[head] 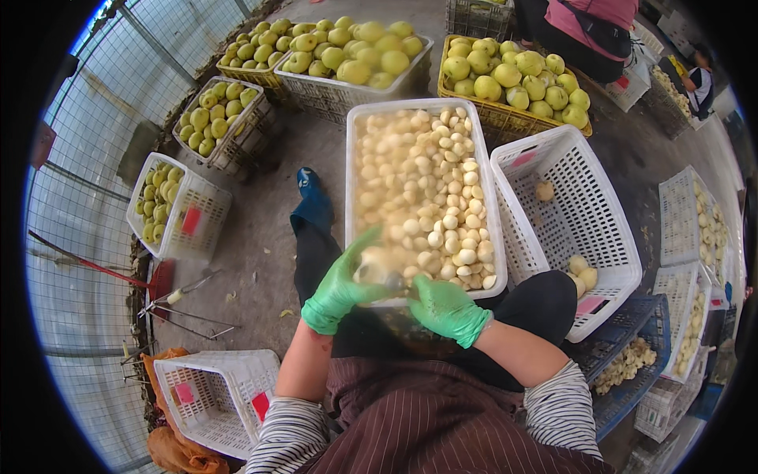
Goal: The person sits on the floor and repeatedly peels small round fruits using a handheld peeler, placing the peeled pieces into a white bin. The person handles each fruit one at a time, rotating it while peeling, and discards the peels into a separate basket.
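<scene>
My left hand [343,290], in a green rubber glove, is curved around a pale peeled fruit [374,265] at the near edge of a white plastic crate [497,260]. My right hand [441,308], gloved alike, is closed around a small tool whose blurred, greyish metal end [395,281] touches or nearly touches that fruit; its exact kind cannot be told. Many small cream-coloured peeled fruit pieces [453,207] fill the crate under both hands. A smear or haze blurs the left part of the view of the crate.
To the right leans a white slotted basket [565,207] with several peeled fruits [586,277]. Crates of yellow-green fruit [509,74] stand ahead and at the left. An empty white basket [225,391] lies lower left, a blue crate [628,332] lower right. Other people [592,29] sit farther off.
</scene>
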`<state>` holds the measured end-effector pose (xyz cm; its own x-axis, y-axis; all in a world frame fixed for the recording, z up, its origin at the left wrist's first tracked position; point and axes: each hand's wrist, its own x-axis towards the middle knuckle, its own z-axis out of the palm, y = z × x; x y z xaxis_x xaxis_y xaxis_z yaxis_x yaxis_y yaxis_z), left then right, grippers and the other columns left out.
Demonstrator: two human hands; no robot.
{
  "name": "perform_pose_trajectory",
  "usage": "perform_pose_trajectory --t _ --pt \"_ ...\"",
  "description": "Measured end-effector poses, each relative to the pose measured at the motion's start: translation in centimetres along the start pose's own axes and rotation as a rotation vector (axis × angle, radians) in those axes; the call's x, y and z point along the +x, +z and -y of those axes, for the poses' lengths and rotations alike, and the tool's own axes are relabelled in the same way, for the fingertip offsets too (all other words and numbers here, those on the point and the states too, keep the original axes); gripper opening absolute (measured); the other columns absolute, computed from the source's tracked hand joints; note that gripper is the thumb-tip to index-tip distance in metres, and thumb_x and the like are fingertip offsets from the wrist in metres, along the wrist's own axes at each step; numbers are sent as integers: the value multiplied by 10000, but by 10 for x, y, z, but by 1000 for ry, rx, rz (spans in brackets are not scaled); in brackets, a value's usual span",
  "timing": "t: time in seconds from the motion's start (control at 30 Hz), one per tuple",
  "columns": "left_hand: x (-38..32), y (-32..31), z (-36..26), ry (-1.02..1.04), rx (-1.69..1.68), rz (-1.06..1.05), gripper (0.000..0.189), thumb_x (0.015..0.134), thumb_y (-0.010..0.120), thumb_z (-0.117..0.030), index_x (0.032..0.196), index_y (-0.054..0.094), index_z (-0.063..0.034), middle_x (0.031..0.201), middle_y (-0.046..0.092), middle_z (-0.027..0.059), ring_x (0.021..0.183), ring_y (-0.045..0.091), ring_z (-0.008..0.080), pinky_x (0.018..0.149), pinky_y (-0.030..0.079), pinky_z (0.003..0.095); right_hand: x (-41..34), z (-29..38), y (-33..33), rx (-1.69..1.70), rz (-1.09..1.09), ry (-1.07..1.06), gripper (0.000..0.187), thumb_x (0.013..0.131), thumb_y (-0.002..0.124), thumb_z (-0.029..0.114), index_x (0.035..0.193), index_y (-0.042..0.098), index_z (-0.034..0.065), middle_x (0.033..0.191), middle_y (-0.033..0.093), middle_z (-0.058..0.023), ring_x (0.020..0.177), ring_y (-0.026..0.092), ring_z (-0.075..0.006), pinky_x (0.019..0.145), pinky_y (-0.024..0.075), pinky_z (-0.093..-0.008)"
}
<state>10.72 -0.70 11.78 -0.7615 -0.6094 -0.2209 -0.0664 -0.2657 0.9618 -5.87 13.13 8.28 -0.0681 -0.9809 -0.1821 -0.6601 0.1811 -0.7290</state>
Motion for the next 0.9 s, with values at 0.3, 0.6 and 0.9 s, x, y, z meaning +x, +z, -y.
perform_pose_trajectory --t 0.3,0.6,0.9 --pt "1 15 15 81 -117 -80 936 608 921 -276 1394 468 -46 1357 552 141 1240 553 264 1043 481 408 -3 4 -19 1363 706 406 212 978 564 206 985 583 -6 608 462 39 414 392 -65 370 306 -233" --pt "-5 24 30 217 -192 -222 925 690 888 -326 1429 406 -49 1362 540 159 1229 565 281 1016 507 429 1 12 49 2425 997 -28 177 1015 531 205 999 562 32 559 373 76 379 312 -14 329 260 -180" --pt "-5 25 52 104 -683 -231 895 787 798 -351 1499 337 -63 1384 515 176 1181 594 284 947 556 418 -5 11 5 1720 574 255 187 993 566 181 972 591 -3 570 360 71 399 305 -47 362 246 -208"
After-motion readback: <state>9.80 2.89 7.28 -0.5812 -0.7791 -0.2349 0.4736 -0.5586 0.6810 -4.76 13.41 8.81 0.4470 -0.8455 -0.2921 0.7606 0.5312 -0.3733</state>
